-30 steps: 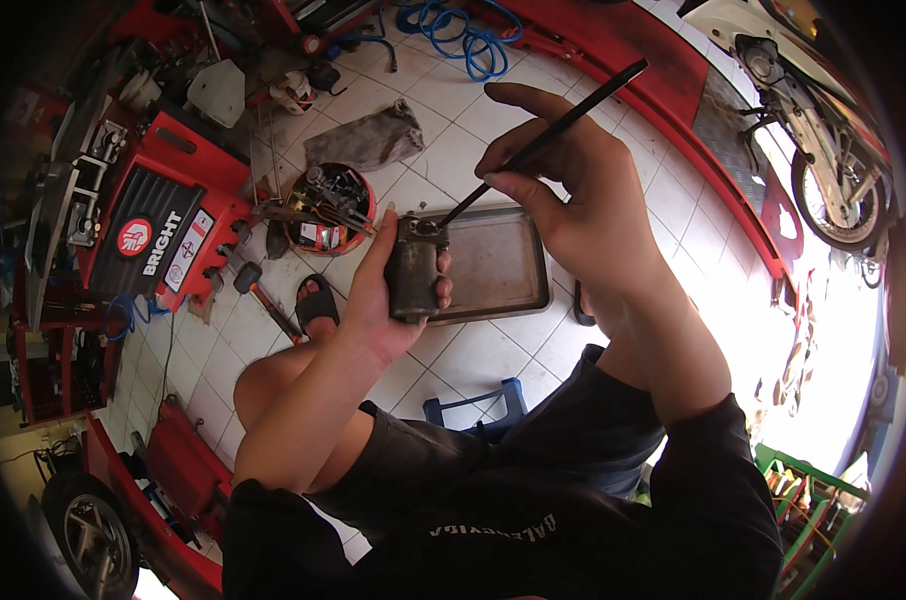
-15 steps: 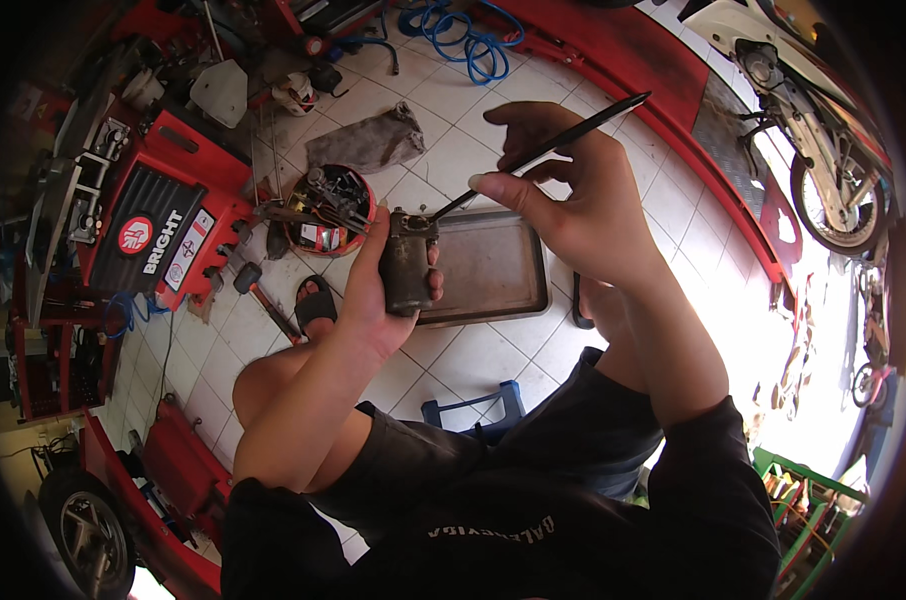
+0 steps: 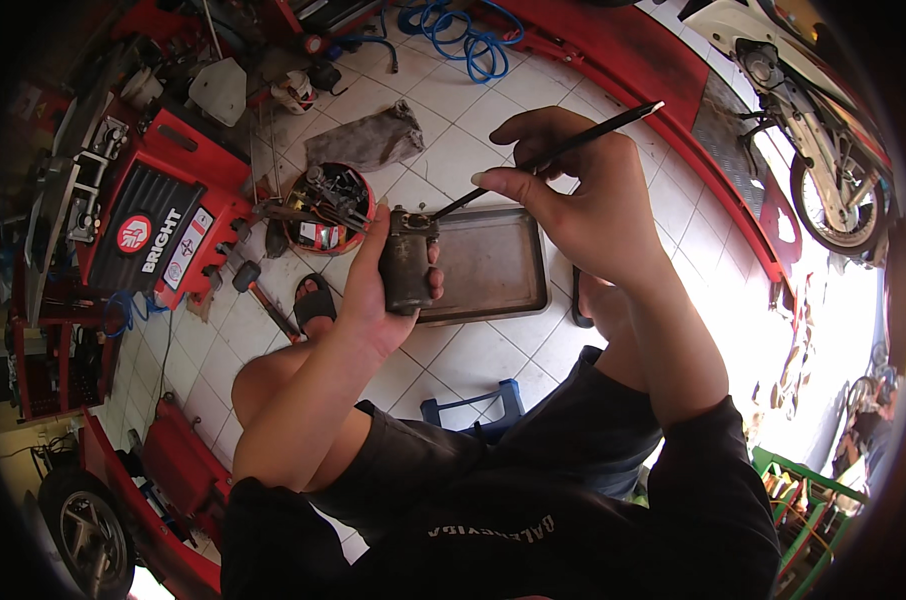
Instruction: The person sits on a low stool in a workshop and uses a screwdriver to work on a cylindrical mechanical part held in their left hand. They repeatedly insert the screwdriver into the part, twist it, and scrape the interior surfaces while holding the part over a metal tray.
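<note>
Upright in my left hand (image 3: 366, 293) is a grimy dark metal cylinder (image 3: 408, 272), a motor-like part with a lug at its top; my thumb lies along its left side and fingertips curl round the right. My right hand (image 3: 595, 212) pinches a thin, dark, stick-like tool (image 3: 605, 126) between thumb and fingers. The tool slants down to the left, and its thin end meets the cylinder's top right edge; the exact contact is too small to tell. Beneath, on the floor, lies a shallow metal tray (image 3: 545, 290), partly hidden by the cylinder and my hand.
A red tub of parts and tools (image 3: 365, 190) stands left of the tray, near a grey rag (image 3: 368, 140) and a hammer (image 3: 271, 305). A red machine (image 3: 163, 220) is at left, a motorcycle (image 3: 823, 150) at far right. A blue hose (image 3: 483, 60) coils at the back.
My right hand has shifted slightly right, and the tool's upper end has dropped a little, so it slants less steeply. My left hand and the cylinder stay in place.
</note>
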`<action>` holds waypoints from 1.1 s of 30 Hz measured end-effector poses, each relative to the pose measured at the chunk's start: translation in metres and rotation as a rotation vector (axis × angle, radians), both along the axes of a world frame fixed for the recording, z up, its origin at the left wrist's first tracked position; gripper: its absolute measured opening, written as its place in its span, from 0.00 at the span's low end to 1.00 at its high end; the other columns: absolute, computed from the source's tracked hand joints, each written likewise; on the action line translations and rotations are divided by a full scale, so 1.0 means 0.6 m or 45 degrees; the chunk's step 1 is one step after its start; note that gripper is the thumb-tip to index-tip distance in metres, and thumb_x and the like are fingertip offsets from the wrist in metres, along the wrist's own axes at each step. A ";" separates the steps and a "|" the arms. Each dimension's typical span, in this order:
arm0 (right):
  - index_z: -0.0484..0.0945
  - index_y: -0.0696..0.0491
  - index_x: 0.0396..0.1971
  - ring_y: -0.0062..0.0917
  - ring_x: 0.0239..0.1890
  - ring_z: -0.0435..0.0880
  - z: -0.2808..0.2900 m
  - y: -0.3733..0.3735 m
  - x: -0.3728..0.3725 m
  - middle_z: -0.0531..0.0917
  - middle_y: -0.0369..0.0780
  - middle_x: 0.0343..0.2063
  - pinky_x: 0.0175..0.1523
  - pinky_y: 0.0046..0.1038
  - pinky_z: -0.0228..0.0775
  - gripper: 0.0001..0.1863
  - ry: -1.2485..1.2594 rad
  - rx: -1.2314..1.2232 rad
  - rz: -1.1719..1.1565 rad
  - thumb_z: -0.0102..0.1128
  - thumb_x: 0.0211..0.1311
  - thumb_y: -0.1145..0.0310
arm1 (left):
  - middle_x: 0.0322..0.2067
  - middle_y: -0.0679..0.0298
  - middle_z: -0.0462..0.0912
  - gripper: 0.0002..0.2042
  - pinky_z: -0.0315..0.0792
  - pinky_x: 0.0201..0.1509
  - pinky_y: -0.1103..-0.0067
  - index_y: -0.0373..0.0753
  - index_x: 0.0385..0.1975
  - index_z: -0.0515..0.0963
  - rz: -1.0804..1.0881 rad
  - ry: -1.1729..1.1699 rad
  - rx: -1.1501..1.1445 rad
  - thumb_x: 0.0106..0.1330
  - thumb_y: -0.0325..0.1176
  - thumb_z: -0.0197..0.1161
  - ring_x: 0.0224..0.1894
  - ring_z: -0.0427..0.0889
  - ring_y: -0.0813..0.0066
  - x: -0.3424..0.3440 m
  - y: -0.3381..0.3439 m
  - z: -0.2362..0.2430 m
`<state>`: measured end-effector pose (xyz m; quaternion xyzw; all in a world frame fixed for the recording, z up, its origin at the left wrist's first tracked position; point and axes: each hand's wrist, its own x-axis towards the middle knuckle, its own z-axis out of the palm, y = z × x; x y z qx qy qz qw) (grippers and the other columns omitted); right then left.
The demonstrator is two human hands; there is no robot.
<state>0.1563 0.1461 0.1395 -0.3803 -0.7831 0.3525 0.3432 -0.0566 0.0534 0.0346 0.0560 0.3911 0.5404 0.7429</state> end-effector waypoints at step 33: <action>0.83 0.58 0.39 0.21 0.32 0.84 -0.019 0.009 0.003 0.85 0.37 0.27 0.40 0.24 0.76 0.13 0.306 -0.165 0.082 0.74 0.53 0.75 | 0.29 0.60 0.81 0.26 0.71 0.31 0.75 0.44 0.44 0.78 0.005 0.039 -0.005 0.72 0.64 0.52 0.27 0.79 0.67 0.001 0.007 -0.003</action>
